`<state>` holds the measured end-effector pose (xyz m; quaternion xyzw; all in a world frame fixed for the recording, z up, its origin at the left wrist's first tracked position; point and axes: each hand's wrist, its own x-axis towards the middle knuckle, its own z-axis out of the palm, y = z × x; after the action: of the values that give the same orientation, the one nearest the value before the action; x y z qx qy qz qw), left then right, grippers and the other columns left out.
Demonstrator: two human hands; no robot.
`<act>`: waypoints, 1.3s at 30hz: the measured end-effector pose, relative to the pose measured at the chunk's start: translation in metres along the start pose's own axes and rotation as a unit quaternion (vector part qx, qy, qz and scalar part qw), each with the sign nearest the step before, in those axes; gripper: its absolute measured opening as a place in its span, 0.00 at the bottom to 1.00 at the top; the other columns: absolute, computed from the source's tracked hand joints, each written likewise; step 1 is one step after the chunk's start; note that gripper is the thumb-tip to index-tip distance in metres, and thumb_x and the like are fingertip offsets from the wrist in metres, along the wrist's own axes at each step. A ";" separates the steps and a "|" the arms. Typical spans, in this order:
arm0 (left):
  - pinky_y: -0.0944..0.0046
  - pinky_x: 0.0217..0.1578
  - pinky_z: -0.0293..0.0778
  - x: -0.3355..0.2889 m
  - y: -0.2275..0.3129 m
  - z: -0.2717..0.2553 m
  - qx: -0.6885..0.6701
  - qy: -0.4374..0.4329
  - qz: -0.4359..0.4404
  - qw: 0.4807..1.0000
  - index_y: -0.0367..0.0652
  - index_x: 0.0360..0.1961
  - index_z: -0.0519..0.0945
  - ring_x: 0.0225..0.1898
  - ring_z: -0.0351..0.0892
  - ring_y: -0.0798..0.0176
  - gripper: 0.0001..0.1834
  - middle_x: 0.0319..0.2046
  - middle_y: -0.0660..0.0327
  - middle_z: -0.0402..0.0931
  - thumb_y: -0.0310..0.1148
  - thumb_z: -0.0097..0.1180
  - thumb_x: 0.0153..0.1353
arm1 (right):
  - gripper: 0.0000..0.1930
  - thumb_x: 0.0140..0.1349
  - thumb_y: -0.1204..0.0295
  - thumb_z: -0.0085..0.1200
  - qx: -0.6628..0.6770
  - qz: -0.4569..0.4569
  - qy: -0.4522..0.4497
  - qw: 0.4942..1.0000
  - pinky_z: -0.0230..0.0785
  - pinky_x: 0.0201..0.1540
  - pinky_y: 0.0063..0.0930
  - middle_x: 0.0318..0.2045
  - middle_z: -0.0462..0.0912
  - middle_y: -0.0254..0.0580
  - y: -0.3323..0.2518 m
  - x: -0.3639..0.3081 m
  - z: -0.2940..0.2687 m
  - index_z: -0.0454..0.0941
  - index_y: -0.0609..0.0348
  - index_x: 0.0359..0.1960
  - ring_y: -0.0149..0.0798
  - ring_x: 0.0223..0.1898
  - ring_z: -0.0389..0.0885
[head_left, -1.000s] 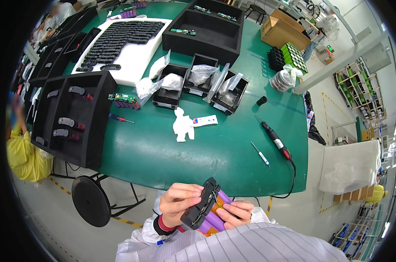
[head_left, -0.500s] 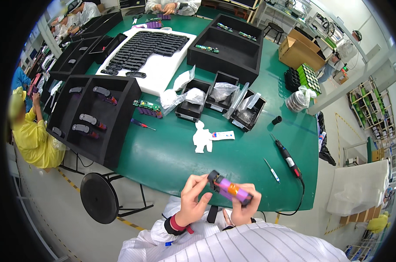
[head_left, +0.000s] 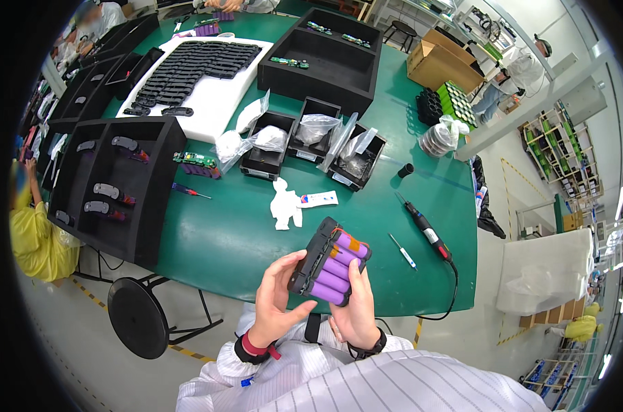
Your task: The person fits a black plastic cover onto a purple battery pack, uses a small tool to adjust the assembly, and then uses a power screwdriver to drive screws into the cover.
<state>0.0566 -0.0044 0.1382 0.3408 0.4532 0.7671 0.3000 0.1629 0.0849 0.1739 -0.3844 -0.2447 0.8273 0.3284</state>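
Fingers of the right hand (head_left: pixel 355 312) grip 1 purple battery pack (head_left: pixel 333 269), left hand (head_left: pixel 275 309) splayed at its edge.

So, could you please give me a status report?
Right hand holds purple-celled battery pack; left hand at its black plastic cover; crumpled white tissue beyond, on green tabletop.

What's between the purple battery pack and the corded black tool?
In the head view, a slim white pen-shaped tool lies between the battery pack and the corded tool.
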 end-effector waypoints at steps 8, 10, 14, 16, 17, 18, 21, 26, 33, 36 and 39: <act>0.50 0.65 0.57 0.002 -0.017 -0.008 0.091 -0.075 0.081 0.990 0.40 0.64 0.54 0.66 0.57 0.47 0.61 0.64 0.45 0.55 0.43 0.81 0.31 | 0.23 0.72 0.52 0.37 0.072 0.147 -0.002 0.987 0.68 0.54 0.27 0.54 0.75 0.32 0.007 -0.007 0.000 0.65 0.52 0.60 0.28 0.52 0.75; 0.47 0.65 0.58 0.005 -0.017 -0.010 0.155 -0.090 0.097 0.979 0.46 0.66 0.52 0.68 0.54 0.44 0.64 0.65 0.46 0.53 0.43 0.81 0.29 | 0.24 0.72 0.51 0.38 0.077 0.158 -0.015 0.984 0.67 0.56 0.29 0.56 0.73 0.33 0.008 -0.007 -0.001 0.63 0.53 0.62 0.30 0.55 0.73; 0.47 0.64 0.59 0.006 -0.015 -0.018 0.210 -0.106 0.098 0.967 0.45 0.66 0.50 0.68 0.54 0.43 0.67 0.65 0.47 0.53 0.46 0.82 0.26 | 0.26 0.72 0.52 0.38 0.063 0.182 -0.036 0.981 0.64 0.60 0.31 0.59 0.71 0.35 0.007 -0.012 0.005 0.62 0.55 0.64 0.32 0.58 0.71; 0.47 0.64 0.60 0.008 -0.014 -0.019 0.246 -0.093 0.124 0.957 0.44 0.66 0.49 0.67 0.56 0.43 0.68 0.64 0.46 0.54 0.45 0.82 0.25 | 0.26 0.72 0.52 0.38 0.060 0.191 -0.044 0.979 0.63 0.61 0.31 0.59 0.71 0.35 0.008 -0.012 0.003 0.62 0.55 0.64 0.31 0.59 0.70; 0.47 0.64 0.60 0.007 -0.015 -0.019 0.247 -0.094 0.124 0.957 0.44 0.66 0.49 0.67 0.56 0.43 0.68 0.64 0.46 0.54 0.45 0.82 0.25 | 0.25 0.72 0.53 0.38 0.062 0.196 -0.055 0.977 0.62 0.61 0.31 0.59 0.71 0.35 0.010 -0.012 0.000 0.62 0.55 0.64 0.31 0.59 0.70; 0.47 0.63 0.60 0.005 -0.018 -0.020 0.274 -0.065 0.131 0.951 0.44 0.65 0.49 0.66 0.57 0.43 0.67 0.63 0.46 0.54 0.43 0.82 0.26 | 0.25 0.72 0.54 0.39 0.063 0.202 -0.066 0.975 0.61 0.61 0.31 0.59 0.71 0.35 0.012 -0.011 -0.002 0.62 0.56 0.64 0.31 0.59 0.70; 0.47 0.63 0.60 0.002 -0.024 -0.022 0.307 -0.013 0.145 0.940 0.43 0.64 0.48 0.64 0.60 0.44 0.66 0.61 0.46 0.55 0.40 0.82 0.27 | 0.24 0.73 0.56 0.40 0.047 0.213 -0.095 0.971 0.59 0.61 0.30 0.60 0.69 0.35 0.016 -0.009 -0.008 0.62 0.56 0.64 0.29 0.58 0.69; 0.49 0.60 0.62 -0.001 -0.023 -0.024 0.295 0.071 0.175 0.937 0.41 0.61 0.50 0.60 0.62 0.47 0.62 0.58 0.47 0.57 0.42 0.82 0.28 | 0.24 0.73 0.58 0.41 0.007 0.212 -0.164 0.963 0.56 0.61 0.29 0.59 0.69 0.33 0.016 -0.015 -0.002 0.60 0.57 0.65 0.28 0.57 0.68; 0.53 0.57 0.65 -0.006 -0.008 -0.035 0.095 0.104 0.079 0.987 0.37 0.61 0.54 0.57 0.67 0.52 0.58 0.56 0.50 0.59 0.55 0.74 0.36 | 0.37 0.62 0.66 0.59 -0.277 0.049 -0.323 0.904 0.56 0.64 0.33 0.60 0.67 0.42 0.015 -0.004 -0.049 0.52 0.60 0.68 0.37 0.60 0.65; 0.52 0.57 0.66 -0.008 0.003 -0.034 -0.009 0.070 0.019 0.997 0.39 0.63 0.53 0.57 0.66 0.52 0.60 0.56 0.50 0.59 0.54 0.76 0.34 | 0.55 0.45 0.67 0.73 -0.312 -0.034 -0.333 0.889 0.53 0.66 0.39 0.68 0.54 0.51 0.001 0.000 -0.038 0.45 0.59 0.70 0.46 0.67 0.58; 0.51 0.56 0.67 -0.012 -0.007 -0.039 -0.033 0.007 0.054 0.998 0.39 0.64 0.53 0.58 0.66 0.51 0.62 0.56 0.50 0.58 0.54 0.76 0.33 | 0.64 0.37 0.68 0.77 -0.331 -0.144 -0.364 0.859 0.49 0.68 0.43 0.72 0.43 0.53 -0.012 0.005 -0.022 0.39 0.57 0.71 0.51 0.70 0.53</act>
<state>0.0339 -0.0300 0.1152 0.3494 0.4104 0.7990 0.2665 0.1821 0.1004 0.1668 -0.1026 -0.6586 0.7221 0.1853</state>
